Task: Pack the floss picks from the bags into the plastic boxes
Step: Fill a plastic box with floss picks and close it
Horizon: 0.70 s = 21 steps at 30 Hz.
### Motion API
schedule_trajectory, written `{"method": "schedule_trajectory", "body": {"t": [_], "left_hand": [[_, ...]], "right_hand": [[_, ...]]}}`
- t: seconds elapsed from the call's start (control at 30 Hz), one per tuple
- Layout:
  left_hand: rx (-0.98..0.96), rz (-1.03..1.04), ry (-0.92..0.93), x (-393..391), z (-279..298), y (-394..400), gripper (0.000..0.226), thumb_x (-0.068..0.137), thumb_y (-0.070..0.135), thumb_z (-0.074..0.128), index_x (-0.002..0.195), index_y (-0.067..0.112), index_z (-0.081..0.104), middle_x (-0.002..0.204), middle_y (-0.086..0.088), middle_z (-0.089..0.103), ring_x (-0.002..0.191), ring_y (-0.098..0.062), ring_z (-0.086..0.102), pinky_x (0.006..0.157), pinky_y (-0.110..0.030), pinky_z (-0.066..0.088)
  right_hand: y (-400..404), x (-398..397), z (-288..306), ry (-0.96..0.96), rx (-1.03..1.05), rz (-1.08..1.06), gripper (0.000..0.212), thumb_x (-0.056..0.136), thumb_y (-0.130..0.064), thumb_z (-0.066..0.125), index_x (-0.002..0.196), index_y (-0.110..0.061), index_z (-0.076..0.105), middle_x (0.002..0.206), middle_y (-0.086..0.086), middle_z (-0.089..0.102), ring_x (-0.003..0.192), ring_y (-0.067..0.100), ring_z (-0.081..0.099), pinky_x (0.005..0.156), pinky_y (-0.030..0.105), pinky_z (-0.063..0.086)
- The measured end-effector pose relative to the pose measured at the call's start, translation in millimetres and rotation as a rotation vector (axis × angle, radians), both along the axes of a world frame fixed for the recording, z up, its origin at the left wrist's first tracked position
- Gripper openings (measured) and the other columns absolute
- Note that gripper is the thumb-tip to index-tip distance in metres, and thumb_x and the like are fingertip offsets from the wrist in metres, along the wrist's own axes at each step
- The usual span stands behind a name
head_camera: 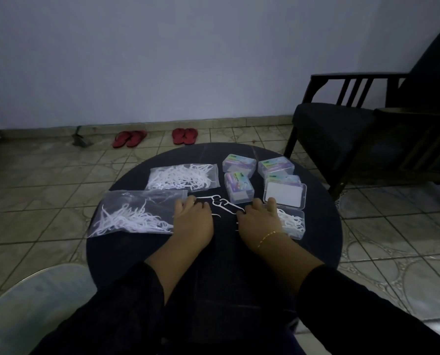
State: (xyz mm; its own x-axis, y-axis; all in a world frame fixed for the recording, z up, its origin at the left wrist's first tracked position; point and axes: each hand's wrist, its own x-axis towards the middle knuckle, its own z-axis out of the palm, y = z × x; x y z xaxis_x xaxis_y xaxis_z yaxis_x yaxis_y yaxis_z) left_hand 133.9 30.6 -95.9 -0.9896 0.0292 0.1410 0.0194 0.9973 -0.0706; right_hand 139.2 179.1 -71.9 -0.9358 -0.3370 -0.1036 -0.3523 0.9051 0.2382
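Observation:
Two clear bags of white floss picks lie on the dark round table (318, 242): a near bag (134, 213) at left and a far bag (183, 176) behind it. Several loose floss picks (224, 203) lie between my hands. My left hand (194, 219) rests palm down at the near bag's mouth, fingers curled over the picks. My right hand (261, 217) lies beside an open plastic box (292, 222) holding picks; its lid (285, 192) stands open behind. Three closed labelled boxes (239, 162) sit at the back right.
A dark wooden armchair (367, 129) stands to the right of the table. Two pairs of red sandals (184, 135) lie on the tiled floor by the wall. A pale curved chair edge (29, 303) shows at bottom left.

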Motion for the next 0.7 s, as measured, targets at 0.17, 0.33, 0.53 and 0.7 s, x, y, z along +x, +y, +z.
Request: {"method": "schedule_trajectory", "body": {"t": [0.17, 0.33, 0.53, 0.7], "left_hand": [[0.103, -0.043, 0.069, 7.3, -0.9, -6.4, 0.029, 0.099, 0.027, 0.040, 0.119, 0.030, 0.061, 0.112, 0.008, 0.063, 0.116, -0.016, 0.041, 0.083, -0.033, 0.013], [0.202, -0.063, 0.033, 15.4, 1.8, -11.3, 0.034, 0.095, 0.036, 0.048, 0.129, 0.034, 0.055, 0.121, 0.009, 0.062, 0.121, -0.014, 0.040, 0.089, -0.035, 0.015], [0.176, -0.131, -0.010, 28.0, 6.4, -13.9, 0.037, 0.095, 0.040, 0.048, 0.131, 0.036, 0.053, 0.120, 0.010, 0.063, 0.120, -0.015, 0.042, 0.093, -0.036, 0.019], [0.192, -0.177, -0.022, 37.7, 10.6, -14.5, 0.037, 0.094, 0.040, 0.049, 0.130, 0.036, 0.053, 0.117, 0.011, 0.063, 0.120, -0.014, 0.042, 0.094, -0.034, 0.018]], "right_hand": [[6.3, 6.1, -0.2, 0.037, -0.120, 0.043, 0.033, 0.095, -0.025, 0.044, 0.124, -0.026, 0.059, 0.123, 0.001, 0.054, 0.122, 0.025, 0.033, 0.099, 0.046, 0.021], [6.7, 13.4, 0.4, 0.030, -0.179, 0.030, 0.030, 0.095, -0.024, 0.045, 0.118, -0.027, 0.063, 0.119, -0.003, 0.056, 0.119, 0.023, 0.035, 0.097, 0.045, 0.023], [0.3, 18.1, 5.4, -0.015, -0.156, 0.022, 0.026, 0.094, -0.028, 0.047, 0.115, -0.021, 0.063, 0.122, 0.000, 0.054, 0.120, 0.024, 0.034, 0.099, 0.047, 0.023], [-2.3, 21.6, 10.1, -0.116, -0.075, 0.046, 0.031, 0.094, -0.030, 0.046, 0.119, -0.016, 0.059, 0.131, 0.006, 0.047, 0.123, 0.027, 0.031, 0.101, 0.050, 0.024]]}}
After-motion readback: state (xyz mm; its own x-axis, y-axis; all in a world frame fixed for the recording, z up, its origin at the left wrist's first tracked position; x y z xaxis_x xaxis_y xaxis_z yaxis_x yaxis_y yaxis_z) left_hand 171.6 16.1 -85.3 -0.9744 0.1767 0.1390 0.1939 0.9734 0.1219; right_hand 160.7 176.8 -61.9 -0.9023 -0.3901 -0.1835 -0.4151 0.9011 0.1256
